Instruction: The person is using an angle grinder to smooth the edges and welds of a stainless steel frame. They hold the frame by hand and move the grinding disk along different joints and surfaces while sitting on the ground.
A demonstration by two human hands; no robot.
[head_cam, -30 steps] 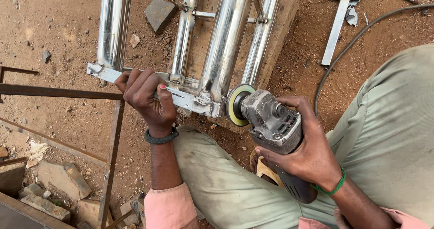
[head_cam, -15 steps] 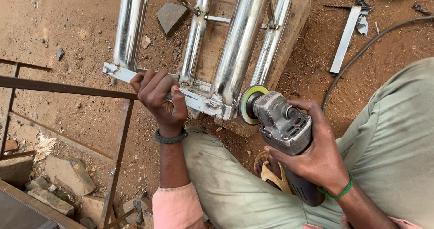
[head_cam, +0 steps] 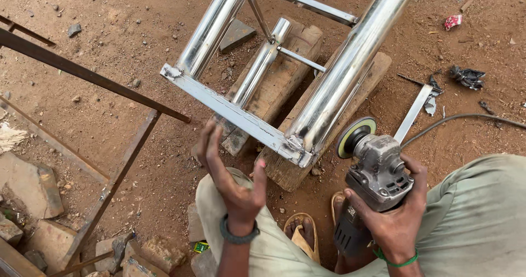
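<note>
A shiny steel frame (head_cam: pixel 329 85) of round tubes welded to a flat end bar (head_cam: pixel 230 110) rests on wooden blocks (head_cam: pixel 285 74) on the dirt. My left hand (head_cam: pixel 233 173) is open just below the end bar, fingers spread, thumb close to the bar's underside. My right hand (head_cam: pixel 392 217) grips a grey angle grinder (head_cam: pixel 372 170). Its disc (head_cam: pixel 353 137) sits just right of the welded corner, apart from the metal. A cable (head_cam: pixel 466 118) runs off to the right.
A rusty steel frame (head_cam: pixel 98 91) stands at the left over broken stones (head_cam: pixel 33 184). A flat steel strip (head_cam: pixel 413 113) and scraps lie on the dirt at the right. My knees and sandalled feet (head_cam: pixel 301 233) are below the frame.
The steel frame has been turned, so fewer tubes show. My left hand has let go of the end bar and opened. The grinder has drawn back from the weld.
</note>
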